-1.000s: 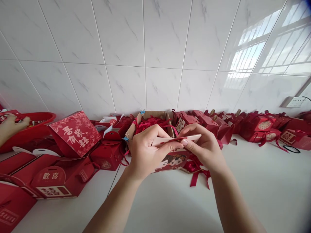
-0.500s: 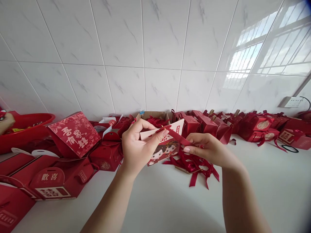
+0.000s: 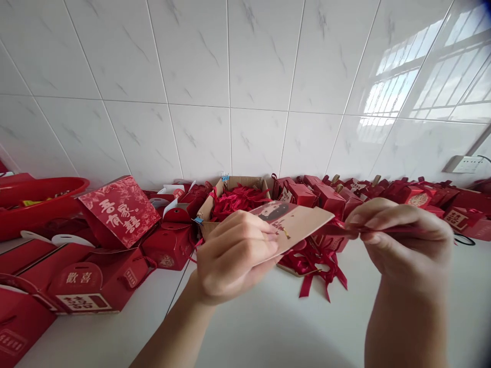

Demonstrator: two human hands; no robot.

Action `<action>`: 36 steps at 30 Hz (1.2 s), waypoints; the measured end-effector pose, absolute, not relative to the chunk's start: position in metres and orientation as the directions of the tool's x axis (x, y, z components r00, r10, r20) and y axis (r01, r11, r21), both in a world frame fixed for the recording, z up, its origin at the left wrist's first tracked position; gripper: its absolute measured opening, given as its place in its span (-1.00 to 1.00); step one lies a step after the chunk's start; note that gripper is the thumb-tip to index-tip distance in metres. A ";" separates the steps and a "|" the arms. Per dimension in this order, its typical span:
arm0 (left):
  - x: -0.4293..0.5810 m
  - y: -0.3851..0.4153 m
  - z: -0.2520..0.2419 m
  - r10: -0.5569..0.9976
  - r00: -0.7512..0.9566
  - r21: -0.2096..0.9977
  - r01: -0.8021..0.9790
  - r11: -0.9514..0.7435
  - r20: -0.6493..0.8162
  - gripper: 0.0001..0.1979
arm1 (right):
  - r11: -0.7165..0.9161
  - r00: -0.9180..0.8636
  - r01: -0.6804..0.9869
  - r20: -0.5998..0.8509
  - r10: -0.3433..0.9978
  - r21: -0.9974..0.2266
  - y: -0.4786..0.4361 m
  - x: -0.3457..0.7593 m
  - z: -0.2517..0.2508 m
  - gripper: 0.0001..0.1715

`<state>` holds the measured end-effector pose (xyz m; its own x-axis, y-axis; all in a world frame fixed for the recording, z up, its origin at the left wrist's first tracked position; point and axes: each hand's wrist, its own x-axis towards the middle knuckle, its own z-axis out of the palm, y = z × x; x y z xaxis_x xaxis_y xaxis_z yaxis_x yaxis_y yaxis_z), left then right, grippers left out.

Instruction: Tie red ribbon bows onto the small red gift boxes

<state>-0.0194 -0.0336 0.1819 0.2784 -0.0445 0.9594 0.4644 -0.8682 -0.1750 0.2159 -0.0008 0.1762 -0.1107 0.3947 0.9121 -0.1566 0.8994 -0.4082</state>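
Left hand (image 3: 238, 255): fingers gripping printed card (image 3: 297, 227). Right hand (image 3: 406, 243): fingers pinching red ribbon (image 3: 334, 229). Carton (image 3: 207, 228) near desk (image 3: 287, 327) back edge.

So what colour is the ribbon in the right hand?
The ribbon is dark red, clearest in the head view.

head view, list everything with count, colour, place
printed packet: one, red and beige, centre
held ribbon: one, red, right of packet
loose ribbons: several, red, mid-table
cardboard box: one, brown, near wall
boxed ribbons: many, red, inside cardboard box
clips: two, blue, on cardboard box
gift boxes: many, red, both sides
basin: one, red, far left
ring: one, black, far right
socket: one, white, right wall
cable: one, black, by socket
table: one, white, foreground
tiled wall: one, streaked white, back
left hand: one, bare, gripping packet
right hand: one, bare, gripping ribbon
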 end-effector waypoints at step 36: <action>0.003 -0.032 0.172 0.302 0.408 0.200 0.275 -0.940 0.861 -0.84 | 0.883 0.150 -0.145 0.872 0.466 -0.447 -0.016 0.190 0.183 -0.70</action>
